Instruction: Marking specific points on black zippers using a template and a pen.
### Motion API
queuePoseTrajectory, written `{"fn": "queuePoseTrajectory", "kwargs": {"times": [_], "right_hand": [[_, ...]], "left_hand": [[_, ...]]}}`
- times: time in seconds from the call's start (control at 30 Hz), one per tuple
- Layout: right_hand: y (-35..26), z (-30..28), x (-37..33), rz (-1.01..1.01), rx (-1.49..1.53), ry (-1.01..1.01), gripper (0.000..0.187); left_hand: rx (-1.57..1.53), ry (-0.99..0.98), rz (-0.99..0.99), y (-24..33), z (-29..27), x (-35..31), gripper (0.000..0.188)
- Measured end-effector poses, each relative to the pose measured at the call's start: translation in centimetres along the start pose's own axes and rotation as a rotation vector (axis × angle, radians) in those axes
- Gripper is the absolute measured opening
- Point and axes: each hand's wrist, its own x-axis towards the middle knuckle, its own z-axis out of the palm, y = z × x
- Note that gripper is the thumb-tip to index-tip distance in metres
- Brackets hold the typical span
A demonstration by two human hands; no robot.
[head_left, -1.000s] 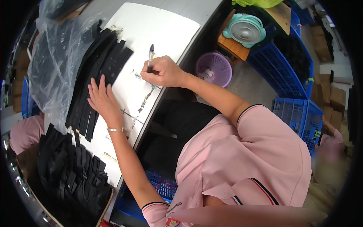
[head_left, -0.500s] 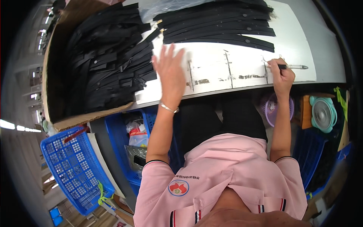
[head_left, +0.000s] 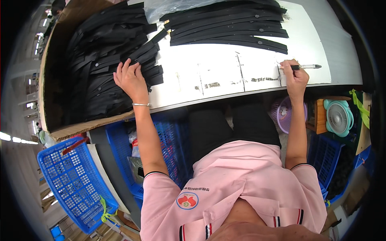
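My left hand (head_left: 132, 81) is at the near edge of a heap of black fabric strips (head_left: 108, 52) in the cardboard box, its fingers apart and slightly bent over the strips. No strip shows between its fingers. My right hand (head_left: 296, 79) is closed round a pen (head_left: 306, 67) with a clear barrel, held above the right part of the white board (head_left: 219, 66). Dark marked lines and smudges run across that board. Beyond them, several long black strips with button-like discs (head_left: 229, 30) lie side by side.
The cardboard box (head_left: 90, 125) stands on the table's left end, with clear plastic film (head_left: 177, 9) at the back. Below the table edge are blue baskets (head_left: 72, 176), a purple basket (head_left: 284, 126) and a turquoise fan (head_left: 339, 118).
My left hand has moved left from the white board to the heap of black strips. My right hand keeps the pen near the same line on the board.
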Motion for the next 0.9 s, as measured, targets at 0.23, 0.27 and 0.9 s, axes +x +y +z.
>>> {"fn": "queuePoseTrajectory", "kwargs": {"times": [0.23, 0.27, 0.9], "right_hand": [[0.0, -0.1, 0.0, 0.009, -0.014, 0.008, 0.013], [0.0, -0.1, 0.2, -0.021, -0.010, 0.027, 0.012], [-11.0, -1.6, -10.4, 0.150, 0.936, -1.771, 0.028]], "left_hand": [[-0.360, -0.066, 0.128, 5.2, -2.4, -1.1, 0.009], [-0.418, -0.122, 0.082, 6.8, -2.8, -1.3, 0.010], [-0.838, -0.333, 0.266, 21.2, -0.7, -3.1, 0.011]]}}
